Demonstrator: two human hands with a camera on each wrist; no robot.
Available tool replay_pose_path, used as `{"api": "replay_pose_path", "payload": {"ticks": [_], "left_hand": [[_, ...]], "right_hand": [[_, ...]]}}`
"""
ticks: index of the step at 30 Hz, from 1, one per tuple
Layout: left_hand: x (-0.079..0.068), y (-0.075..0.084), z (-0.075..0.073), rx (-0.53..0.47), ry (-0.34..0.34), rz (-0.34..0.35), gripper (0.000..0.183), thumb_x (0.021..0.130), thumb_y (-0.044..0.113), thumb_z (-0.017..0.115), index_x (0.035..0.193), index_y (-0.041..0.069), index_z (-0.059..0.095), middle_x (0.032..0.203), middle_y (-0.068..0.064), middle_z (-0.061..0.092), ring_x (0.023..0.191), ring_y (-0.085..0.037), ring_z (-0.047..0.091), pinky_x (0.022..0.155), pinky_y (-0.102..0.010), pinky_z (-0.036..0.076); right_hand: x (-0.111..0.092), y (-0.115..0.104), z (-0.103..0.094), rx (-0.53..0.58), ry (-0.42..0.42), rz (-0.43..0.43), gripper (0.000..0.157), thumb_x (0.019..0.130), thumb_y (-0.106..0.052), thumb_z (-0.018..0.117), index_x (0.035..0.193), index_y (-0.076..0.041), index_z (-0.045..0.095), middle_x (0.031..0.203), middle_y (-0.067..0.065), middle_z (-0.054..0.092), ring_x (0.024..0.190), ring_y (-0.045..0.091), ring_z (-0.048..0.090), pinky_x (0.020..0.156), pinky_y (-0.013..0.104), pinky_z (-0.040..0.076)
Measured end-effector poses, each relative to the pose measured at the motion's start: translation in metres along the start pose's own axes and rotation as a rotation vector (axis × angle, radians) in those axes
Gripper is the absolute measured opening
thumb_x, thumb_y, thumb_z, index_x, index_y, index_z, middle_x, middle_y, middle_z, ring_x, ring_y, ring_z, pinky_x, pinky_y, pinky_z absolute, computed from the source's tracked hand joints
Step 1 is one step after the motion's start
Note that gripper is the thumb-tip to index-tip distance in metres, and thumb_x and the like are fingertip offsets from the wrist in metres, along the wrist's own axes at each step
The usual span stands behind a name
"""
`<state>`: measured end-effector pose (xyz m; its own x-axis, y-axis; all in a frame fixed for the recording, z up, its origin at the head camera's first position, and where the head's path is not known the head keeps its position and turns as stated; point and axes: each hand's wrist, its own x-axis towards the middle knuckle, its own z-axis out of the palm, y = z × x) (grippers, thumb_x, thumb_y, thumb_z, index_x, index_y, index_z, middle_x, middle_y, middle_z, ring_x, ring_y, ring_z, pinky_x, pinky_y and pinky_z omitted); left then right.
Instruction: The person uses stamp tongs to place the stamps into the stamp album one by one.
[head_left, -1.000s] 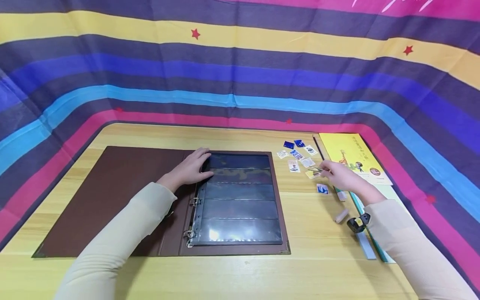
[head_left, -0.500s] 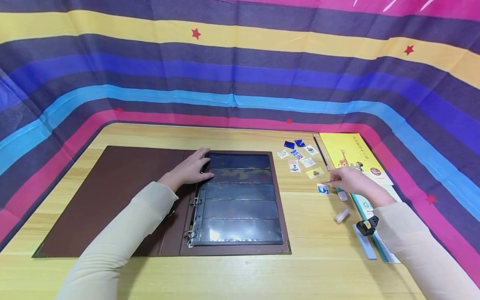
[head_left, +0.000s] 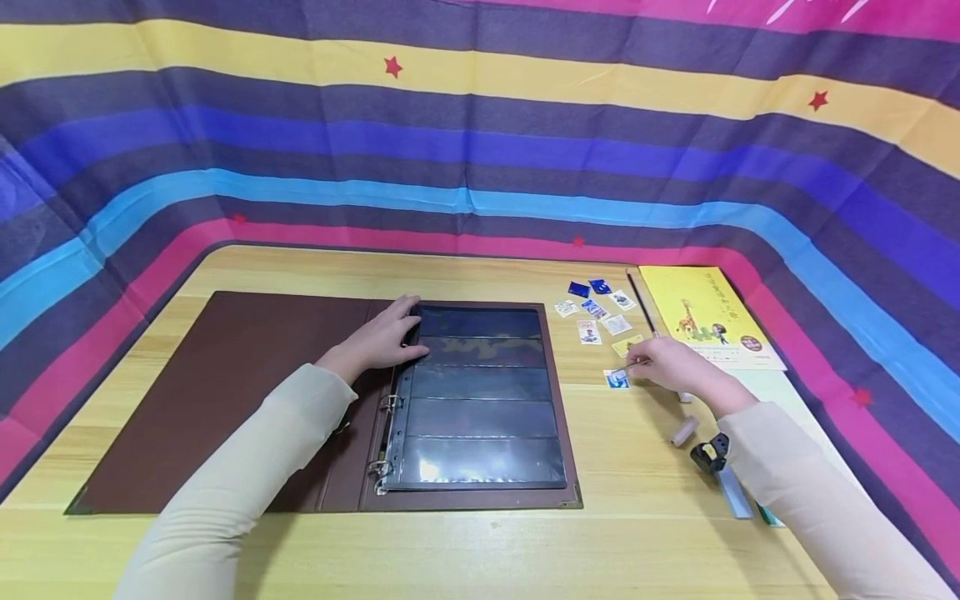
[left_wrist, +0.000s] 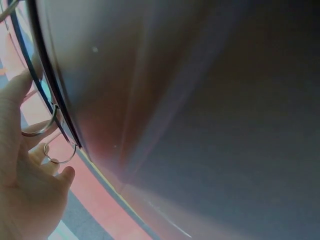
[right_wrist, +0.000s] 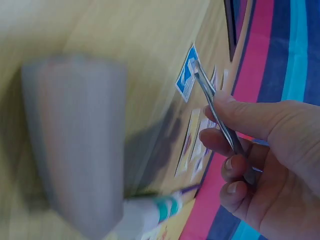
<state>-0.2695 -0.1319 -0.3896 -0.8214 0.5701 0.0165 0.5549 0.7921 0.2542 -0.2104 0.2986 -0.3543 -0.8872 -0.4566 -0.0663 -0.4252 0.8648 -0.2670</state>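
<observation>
Left hand (head_left: 377, 337): fingers apart, resting on the inner edge of the black clear-pocketed page (head_left: 480, 383) in the brown ring binder (head_left: 217, 400), presumably to steady it. Right hand (head_left: 678, 367): fingers clamped on slim silver metal tweezers (right_wrist: 225, 131), tips meeting the small blue-and-white paper stamp (head_left: 617, 381) right of the binder, likely avoiding direct finger contact.

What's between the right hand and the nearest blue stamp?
Metal tweezers, held by the right hand, span the gap to the blue stamp; clearest in the right wrist view.
</observation>
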Motion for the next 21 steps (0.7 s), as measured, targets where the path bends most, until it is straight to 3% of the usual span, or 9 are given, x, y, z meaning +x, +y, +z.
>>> {"api": "replay_pose_path", "payload": {"ticks": [6,10,17,21], "left_hand": [[0.0,0.0,0.0,-0.002,-0.007,-0.002,0.064,0.077,0.044,0.05,0.12,-0.002,0.039,0.135,-0.012,0.009,0.122,-0.026,0.002,0.093,-0.042,0.015],[0.0,0.0,-0.001,-0.001,-0.006,-0.003,0.064,0.077,0.044,0.05,0.12,-0.002,0.039,0.135,-0.012,0.009,0.122,-0.026,0.002,0.093,-0.041,0.015],[0.0,0.002,-0.001,-0.005,-0.013,-0.001,0.064,0.077,0.044,0.05,0.121,-0.002,0.038,0.135,-0.012,0.008,0.122,-0.026,0.002,0.093,-0.042,0.015],[-0.001,0.002,-0.002,-0.008,-0.014,-0.006,0.063,0.078,0.043,0.05,0.121,-0.002,0.038,0.135,-0.012,0.008,0.122,-0.026,0.001,0.093,-0.042,0.015]], "right_hand": [[-0.001,-0.009,0.0,0.091,-0.033,-0.07,0.006,0.074,-0.009,0.06,0.079,-0.008,0.062,0.074,-0.003,0.058,0.066,0.01,0.051,0.061,0.03,0.041],[-0.007,-0.008,-0.002,0.094,-0.088,-0.095,0.006,0.074,-0.01,0.06,0.079,-0.009,0.062,0.076,-0.004,0.058,0.066,0.009,0.049,0.06,0.028,0.04],[-0.018,0.002,-0.008,-0.029,-0.081,0.084,0.005,0.077,-0.012,0.057,0.074,-0.009,0.06,0.069,-0.004,0.055,0.058,0.011,0.044,0.055,0.029,0.037],[-0.018,0.001,-0.008,-0.029,-0.07,0.14,0.006,0.077,-0.012,0.056,0.072,-0.009,0.058,0.066,-0.003,0.052,0.055,0.012,0.042,0.051,0.029,0.035]]}}
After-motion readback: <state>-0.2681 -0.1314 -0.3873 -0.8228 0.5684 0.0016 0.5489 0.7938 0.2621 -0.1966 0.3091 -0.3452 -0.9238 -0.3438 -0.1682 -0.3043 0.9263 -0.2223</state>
